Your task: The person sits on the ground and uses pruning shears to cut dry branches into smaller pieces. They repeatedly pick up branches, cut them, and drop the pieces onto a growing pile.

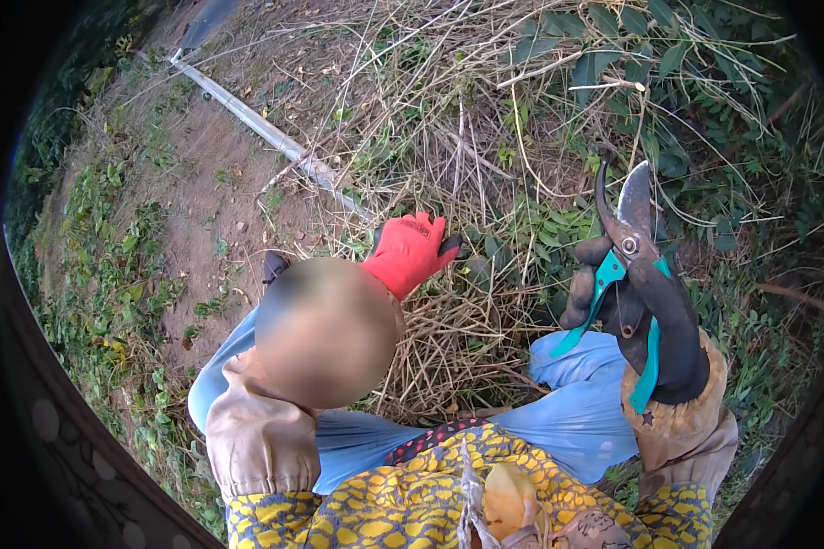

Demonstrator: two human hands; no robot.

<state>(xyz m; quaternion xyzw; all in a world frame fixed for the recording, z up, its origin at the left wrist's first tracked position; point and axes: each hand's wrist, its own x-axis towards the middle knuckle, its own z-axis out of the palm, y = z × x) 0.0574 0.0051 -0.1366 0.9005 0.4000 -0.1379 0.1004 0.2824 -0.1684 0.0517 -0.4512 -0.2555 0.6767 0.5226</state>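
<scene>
My left hand [408,253], in a red glove with dark fingertips, rests low over the dry grass stalks [449,334]. Its fingers curl down out of sight, so whatever they grip is hidden. A pale pole [265,133] on the ground runs from the upper left to just beside this hand. On the right, my right hand [655,320] in a dark glove is wrapped around pruning shears [634,240] with teal handles. Their blades are apart and point away from me, above green leaves. A blurred round patch covers part of my left forearm.
Cut stems and dry stalks [412,91] lie tangled ahead, with a leafy branch [613,41] at the upper right. Bare brown soil [211,183] and low green weeds [119,256] spread to the left. Blue cloth [568,403] covers my legs close to the stalks.
</scene>
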